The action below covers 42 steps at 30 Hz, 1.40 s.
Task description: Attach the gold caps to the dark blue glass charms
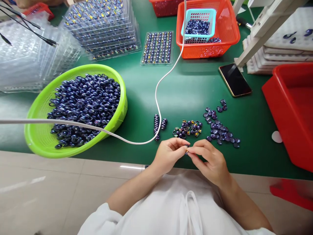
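My left hand [170,153] pinches a small dark shiny ring [187,146] between thumb and forefinger, just over the table's front edge. My right hand [210,160] meets it from the other side, its thumb and index fingertip closed at the ring; the fingertips hide most of it. Just beyond my hands lies a loose heap of rings with coloured stones [188,128]. To its left, dark rings stand in short rows [156,125]. Flat dark-blue oval pieces [221,132] are scattered to the right.
A green basket [124,107] full of dark rings stands left. Stacked clear trays [110,36] and one filled tray [156,48] lie behind. An orange basket [207,52] holds a turquoise one [212,16]. A white cable [156,88] crosses the table; a phone [234,80] and red bin [281,98] are right.
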Each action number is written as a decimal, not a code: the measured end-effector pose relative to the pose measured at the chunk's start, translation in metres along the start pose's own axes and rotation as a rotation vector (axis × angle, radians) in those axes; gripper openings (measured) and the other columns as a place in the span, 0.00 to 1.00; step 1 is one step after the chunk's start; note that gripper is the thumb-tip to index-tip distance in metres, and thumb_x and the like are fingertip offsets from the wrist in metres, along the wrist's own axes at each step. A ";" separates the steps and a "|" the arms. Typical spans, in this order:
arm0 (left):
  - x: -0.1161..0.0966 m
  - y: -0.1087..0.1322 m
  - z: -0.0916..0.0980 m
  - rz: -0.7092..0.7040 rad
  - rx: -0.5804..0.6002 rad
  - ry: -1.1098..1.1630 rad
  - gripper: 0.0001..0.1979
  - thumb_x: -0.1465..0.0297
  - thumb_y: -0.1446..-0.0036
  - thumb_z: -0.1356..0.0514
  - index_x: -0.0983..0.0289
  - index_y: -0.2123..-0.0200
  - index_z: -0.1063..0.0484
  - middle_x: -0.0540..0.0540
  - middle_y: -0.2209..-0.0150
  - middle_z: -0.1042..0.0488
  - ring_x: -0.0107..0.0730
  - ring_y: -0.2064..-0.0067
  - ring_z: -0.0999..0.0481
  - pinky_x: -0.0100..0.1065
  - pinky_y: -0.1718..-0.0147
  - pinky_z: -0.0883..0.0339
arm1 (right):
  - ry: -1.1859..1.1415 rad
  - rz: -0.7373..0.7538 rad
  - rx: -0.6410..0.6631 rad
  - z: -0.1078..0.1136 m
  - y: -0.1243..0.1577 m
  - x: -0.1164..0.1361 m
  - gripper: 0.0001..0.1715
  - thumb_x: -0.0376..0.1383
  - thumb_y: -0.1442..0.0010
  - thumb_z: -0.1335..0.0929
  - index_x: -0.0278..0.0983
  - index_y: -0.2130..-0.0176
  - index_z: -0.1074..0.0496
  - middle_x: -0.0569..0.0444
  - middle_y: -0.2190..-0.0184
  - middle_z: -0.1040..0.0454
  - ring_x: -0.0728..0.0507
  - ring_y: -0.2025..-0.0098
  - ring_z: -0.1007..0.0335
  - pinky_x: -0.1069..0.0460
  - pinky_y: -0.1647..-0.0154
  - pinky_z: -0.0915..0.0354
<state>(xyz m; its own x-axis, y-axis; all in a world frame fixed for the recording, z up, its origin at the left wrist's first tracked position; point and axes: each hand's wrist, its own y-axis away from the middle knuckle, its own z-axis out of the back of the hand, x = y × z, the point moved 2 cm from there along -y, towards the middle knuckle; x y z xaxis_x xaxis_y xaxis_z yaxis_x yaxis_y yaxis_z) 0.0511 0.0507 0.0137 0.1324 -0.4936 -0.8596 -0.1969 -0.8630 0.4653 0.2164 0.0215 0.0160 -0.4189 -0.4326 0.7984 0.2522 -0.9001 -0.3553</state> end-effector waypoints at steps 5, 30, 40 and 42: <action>0.001 0.004 -0.001 -0.038 0.049 -0.100 0.10 0.68 0.47 0.33 0.66 0.62 0.18 0.56 0.67 0.17 0.31 0.70 0.22 0.30 0.69 0.28 | -0.015 -0.133 -0.031 -0.001 0.000 0.001 0.09 0.29 0.36 0.33 0.43 0.58 0.28 0.54 0.65 0.27 0.46 0.65 0.29 0.50 0.65 0.31; 0.000 -0.003 0.001 0.133 0.132 0.111 0.12 0.66 0.54 0.27 0.67 0.67 0.18 0.53 0.74 0.22 0.22 0.75 0.31 0.27 0.75 0.39 | 0.152 0.209 0.144 0.020 0.001 -0.002 0.24 0.26 0.36 0.34 0.51 0.49 0.24 0.53 0.60 0.28 0.47 0.63 0.29 0.50 0.63 0.31; -0.007 0.003 0.000 0.000 0.115 0.003 0.13 0.65 0.52 0.27 0.65 0.63 0.16 0.54 0.71 0.18 0.25 0.73 0.28 0.28 0.72 0.32 | 0.142 0.064 -0.072 0.016 0.009 -0.005 0.26 0.24 0.39 0.32 0.46 0.46 0.29 0.52 0.60 0.21 0.44 0.60 0.24 0.48 0.61 0.27; -0.006 0.005 0.000 -0.016 0.103 -0.022 0.12 0.66 0.51 0.28 0.64 0.63 0.15 0.55 0.70 0.17 0.26 0.72 0.26 0.27 0.71 0.30 | 0.153 0.066 -0.083 0.015 0.009 -0.004 0.25 0.24 0.38 0.32 0.46 0.46 0.29 0.52 0.60 0.21 0.44 0.60 0.23 0.49 0.61 0.27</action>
<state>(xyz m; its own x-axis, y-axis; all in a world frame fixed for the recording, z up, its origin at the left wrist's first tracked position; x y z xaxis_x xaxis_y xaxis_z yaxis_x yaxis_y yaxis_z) 0.0495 0.0498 0.0214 0.1146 -0.4765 -0.8717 -0.2939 -0.8544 0.4285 0.2332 0.0158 0.0171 -0.5334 -0.4880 0.6909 0.2132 -0.8680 -0.4485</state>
